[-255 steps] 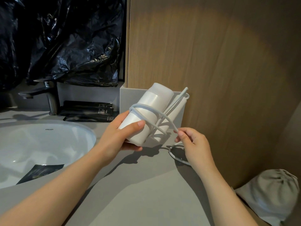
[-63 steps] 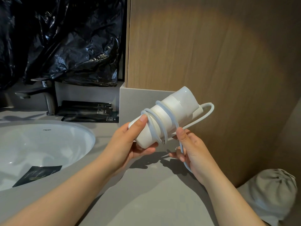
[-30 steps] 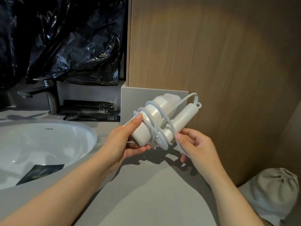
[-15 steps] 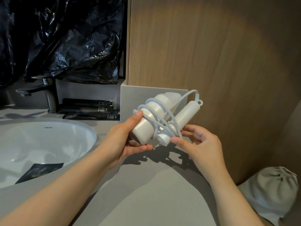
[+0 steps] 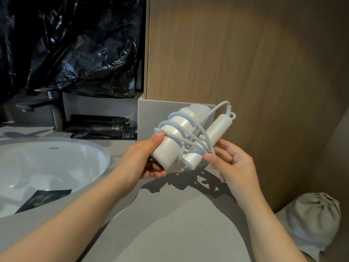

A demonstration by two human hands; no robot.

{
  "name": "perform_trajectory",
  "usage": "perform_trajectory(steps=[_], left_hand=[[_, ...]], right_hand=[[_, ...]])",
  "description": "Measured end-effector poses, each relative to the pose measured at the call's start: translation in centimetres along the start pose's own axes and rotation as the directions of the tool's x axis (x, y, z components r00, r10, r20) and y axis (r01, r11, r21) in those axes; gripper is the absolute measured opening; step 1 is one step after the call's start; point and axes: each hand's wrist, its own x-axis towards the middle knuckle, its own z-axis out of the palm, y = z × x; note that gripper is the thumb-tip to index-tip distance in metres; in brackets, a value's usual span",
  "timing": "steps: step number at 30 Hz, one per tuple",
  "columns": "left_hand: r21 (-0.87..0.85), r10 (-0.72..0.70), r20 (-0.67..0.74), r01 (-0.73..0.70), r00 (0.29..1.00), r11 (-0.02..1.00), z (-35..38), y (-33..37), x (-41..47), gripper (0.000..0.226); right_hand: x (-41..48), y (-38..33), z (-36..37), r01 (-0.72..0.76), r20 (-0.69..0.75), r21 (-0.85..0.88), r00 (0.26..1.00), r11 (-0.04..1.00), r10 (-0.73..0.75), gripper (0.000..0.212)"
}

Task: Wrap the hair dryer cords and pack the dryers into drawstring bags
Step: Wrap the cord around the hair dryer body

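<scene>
A white hair dryer (image 5: 175, 137) is held above the grey counter (image 5: 170, 224), barrel tilted up to the right, its handle folded alongside. My left hand (image 5: 145, 159) grips the barrel's lower end, thumb on top. Its pale cord (image 5: 188, 140) runs in several loops around barrel and handle, with one loop arching over the handle's top end. My right hand (image 5: 230, 165) pinches the cord loops at the handle's lower end. A grey drawstring bag (image 5: 313, 222), gathered shut and bulging, lies at the lower right.
A white sink basin (image 5: 47, 167) with a dark sachet (image 5: 43, 199) in it sits at left, a dark faucet (image 5: 51, 108) behind it. Black packets (image 5: 102, 127) lie by the back wall. A wood panel (image 5: 245, 63) rises just behind the dryer. Black plastic sheeting (image 5: 75, 44) hangs upper left.
More cord has been wound around the dryer, and the barrel and handle have turned in my hands. My right hand has shifted its pinch to the loops at the handle's lower end.
</scene>
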Motion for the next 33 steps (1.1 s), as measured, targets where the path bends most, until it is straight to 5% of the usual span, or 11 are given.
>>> perform_trajectory(steps=[8,18,22,26,33], left_hand=[[0.41,0.228,-0.113,-0.164,0.967,0.897,0.8,-0.7,-0.6,0.061],[0.531,0.367,-0.096,-0.264,0.925,0.805,0.1,-1.3,-0.1,0.053],[0.404,0.33,-0.125,-0.256,0.936,0.878,0.1,-1.3,0.2,0.039],[0.168,0.167,-0.107,-0.148,0.98,0.975,0.2,-1.2,0.4,0.059],[0.363,0.26,-0.086,-0.212,0.962,0.907,0.4,-0.8,0.0,0.063]], right_hand=[[0.0,0.3,0.2,0.027,-0.058,-0.018,0.998,0.999,-0.028,0.06],[-0.3,-0.1,0.6,0.034,-0.122,-0.019,0.992,0.999,-0.036,0.064],[-0.4,-0.3,0.7,0.055,-0.118,0.007,0.992,0.998,-0.054,0.059],[-0.5,-0.9,0.5,0.053,-0.075,0.07,0.996,0.996,-0.048,0.042],[-0.2,-0.7,0.1,-0.011,-0.035,0.159,0.999,0.987,0.017,0.046]])
